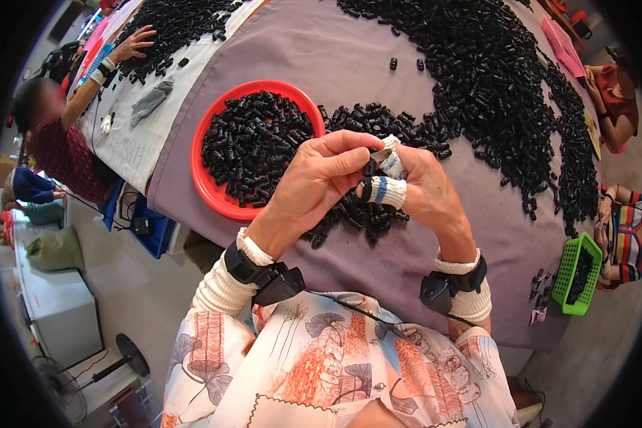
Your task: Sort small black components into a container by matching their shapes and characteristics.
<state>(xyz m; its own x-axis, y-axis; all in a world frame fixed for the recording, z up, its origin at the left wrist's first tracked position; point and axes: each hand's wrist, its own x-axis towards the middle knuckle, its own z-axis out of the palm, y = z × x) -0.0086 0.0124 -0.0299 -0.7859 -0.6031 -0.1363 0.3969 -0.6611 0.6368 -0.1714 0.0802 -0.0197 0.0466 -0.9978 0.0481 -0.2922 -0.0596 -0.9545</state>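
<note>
While a patterned shirt (314, 385) fills the bottom of the frame, two forearms rise from it, each with a cream knitted cuff and a black strapped wrist device (282, 284). At the centre, the left hand (310, 175) and the right hand (431, 189) meet. The left thumb and forefinger are drawn together right against the right hand's fingertips, which wear pale finger covers (389, 191), one banded in blue. A small black piece (369, 168) shows between the two hands; I cannot tell which fingers clamp it, or whether the right hand's fingers are pressed together. Just left of the hands sits a round red basin (198, 160), well filled with similar black pieces, and a loose pile (374, 123) spreads behind and beneath the hands on a mauve cloth (285, 53). At lower right, a green basket (561, 278) holds more dark pieces. Beyond, a broad black heap (485, 107) covers the upper right, with two other people along the right edge. At upper left, a co-worker's hand (132, 47) reaches to another dark heap (167, 32) on a white cloth (128, 153).
</note>
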